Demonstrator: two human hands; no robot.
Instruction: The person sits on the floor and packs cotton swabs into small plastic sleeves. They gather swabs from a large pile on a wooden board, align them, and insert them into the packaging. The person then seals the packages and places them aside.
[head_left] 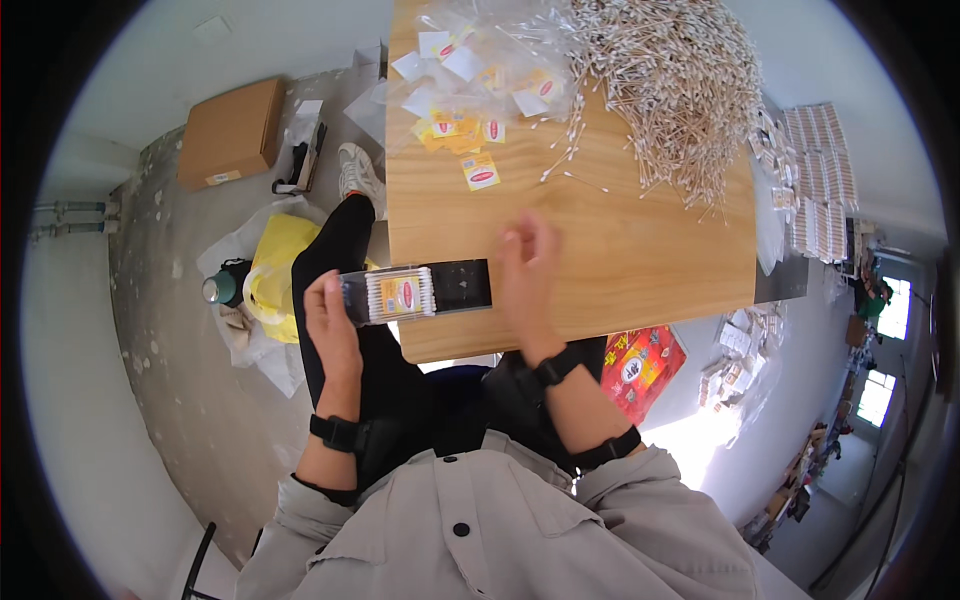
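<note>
You hold a clear packet of cotton swabs [400, 294] with a yellow-red label, lying level on a black holder [455, 287] at the tabletop's near edge.

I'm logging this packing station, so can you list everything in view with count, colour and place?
Table: one, light wood, centre.
Cotton swabs: large loose pile, white tips, table's far right.
Small plastic bags with paper labels: many, clear with yellow, table's far left.
Packed swab bag: one, clear, on a black strip at near edge.
Cardboard box: one, brown, floor left.
Yellow bag: one, floor left.
Packed stacks: several, right of table.
Left hand: holds the strip's left end.
Right hand: open, at its right end.
</note>
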